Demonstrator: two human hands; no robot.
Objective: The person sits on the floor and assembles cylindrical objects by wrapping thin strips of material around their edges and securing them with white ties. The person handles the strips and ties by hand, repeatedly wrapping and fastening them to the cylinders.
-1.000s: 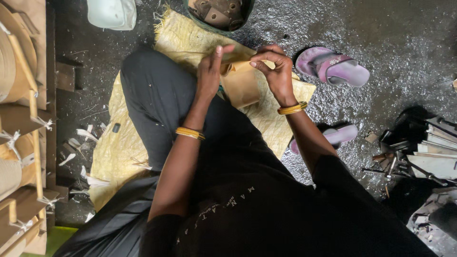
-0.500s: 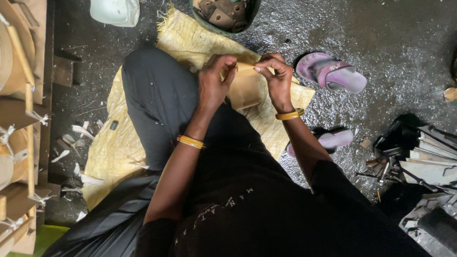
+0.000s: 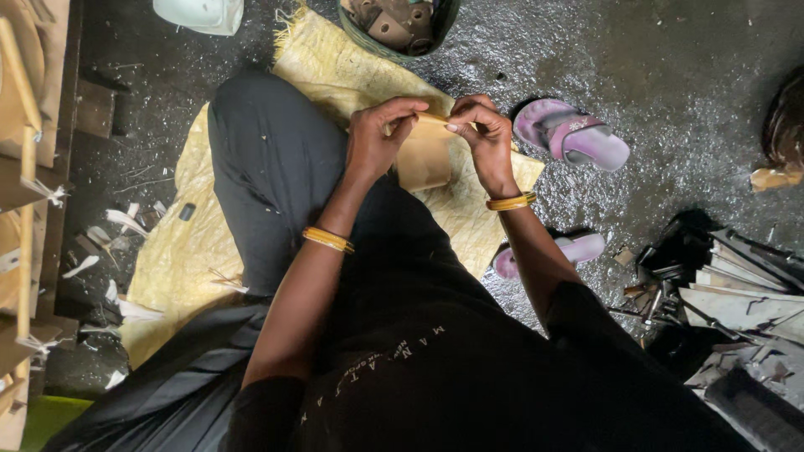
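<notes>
I sit on a yellow woven mat (image 3: 197, 251) on a dark floor, my black-trousered knee raised. My left hand (image 3: 377, 138) and my right hand (image 3: 481, 138) both pinch the top edge of a tan, flat leaf-like sheet (image 3: 423, 159) held over my lap. The sheet hangs down between the two hands. Each wrist wears gold bangles (image 3: 328, 239).
A green basket (image 3: 394, 25) of brown pieces stands beyond the mat. Two pink sandals (image 3: 574, 138) lie to the right. A white container (image 3: 201, 12) is at the far left top. Wooden frames (image 3: 25, 209) line the left edge. Dark scrap sheets and tools (image 3: 729, 293) pile at right.
Both hands have shifted slightly together along the top of the tan sheet, fingers re-pinching its edge. The view has drifted a little.
</notes>
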